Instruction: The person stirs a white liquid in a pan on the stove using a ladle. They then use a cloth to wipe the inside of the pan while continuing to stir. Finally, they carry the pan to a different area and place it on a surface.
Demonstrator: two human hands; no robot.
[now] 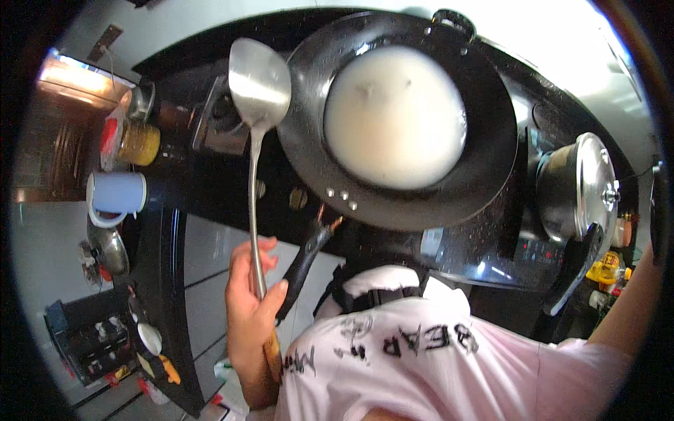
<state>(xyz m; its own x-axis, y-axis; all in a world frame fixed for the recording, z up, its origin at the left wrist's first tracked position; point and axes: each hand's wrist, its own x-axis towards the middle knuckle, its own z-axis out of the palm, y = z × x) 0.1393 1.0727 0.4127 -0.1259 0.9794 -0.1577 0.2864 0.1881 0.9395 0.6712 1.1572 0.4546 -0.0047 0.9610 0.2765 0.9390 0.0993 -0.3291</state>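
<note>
My left hand (255, 305) is closed around the handle of a steel wok turner (259, 84), which is held upright with its broad blade raised beside the wok's left rim. A black wok (489, 131) stands on the stove before me, holding a cloudy whitish liquid (395, 116) with a few dark specks. Its black side handle (305, 268) points toward me, close by my left thumb; whether they touch I cannot tell. My right forearm reaches out to the right edge, and the right hand itself is out of view.
A lidded steel pressure cooker (568, 189) stands right of the wok, its black handle jutting toward me. Bottles (605, 268) are beyond my right arm. A blue mug (117, 192), a jar of yellow contents (139, 144) and a pot lid (109, 250) line the left counter.
</note>
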